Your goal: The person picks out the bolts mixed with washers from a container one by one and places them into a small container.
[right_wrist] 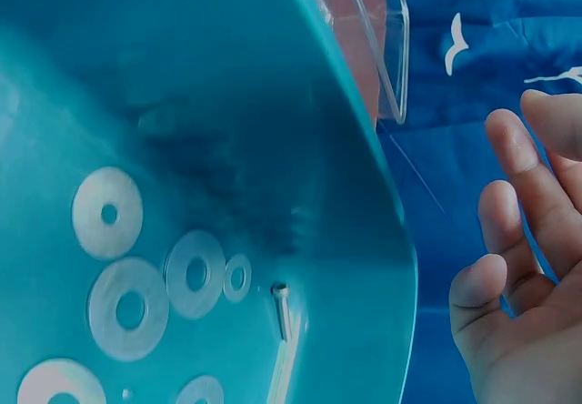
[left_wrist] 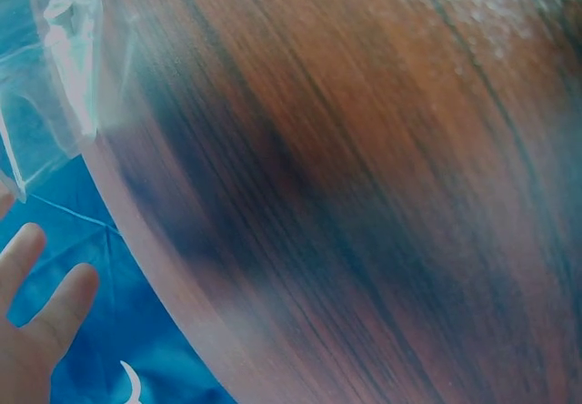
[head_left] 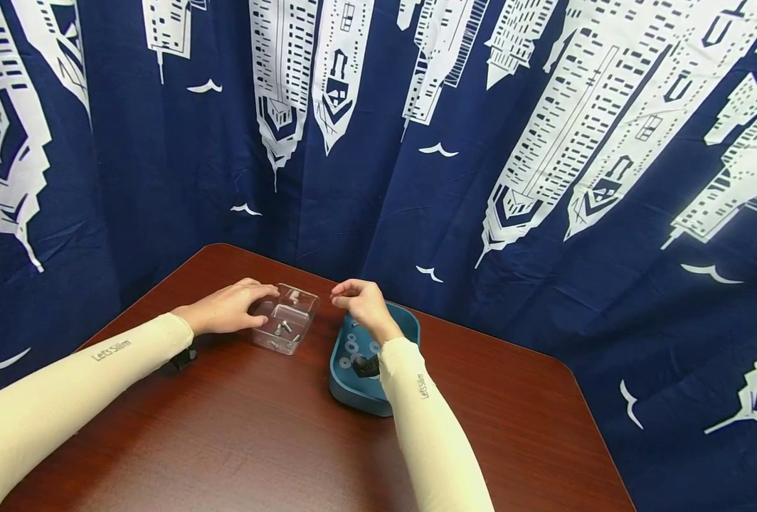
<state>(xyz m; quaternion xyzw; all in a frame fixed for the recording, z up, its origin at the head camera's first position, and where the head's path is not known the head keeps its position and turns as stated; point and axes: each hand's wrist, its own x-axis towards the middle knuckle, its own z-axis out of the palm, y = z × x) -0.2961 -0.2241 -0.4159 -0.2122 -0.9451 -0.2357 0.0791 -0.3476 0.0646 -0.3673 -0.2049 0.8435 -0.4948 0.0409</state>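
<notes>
My left hand (head_left: 228,309) reaches to the left side of a clear plastic box (head_left: 298,320), thumb and fingers spread along its rim. In the left wrist view the fingers (left_wrist: 64,308) look straight, just below the clear box (left_wrist: 68,76). Several small metal screws (head_left: 285,327) lie in the box's compartments. My right hand (head_left: 366,306) hovers over the far left rim of a blue bin (head_left: 340,384), its fingers bent and thumb near the index finger. Whether the right fingertips pinch something small, I cannot tell. White washers (right_wrist: 129,308) and a screw (right_wrist: 283,313) lie in the bin.
A black angular piece (head_left: 366,366) lies in the bin near the right sleeve. Box and bin stand side by side on a brown wooden table (head_left: 244,427). A dark blue curtain (head_left: 378,206) with white building prints hangs behind the table's far edge.
</notes>
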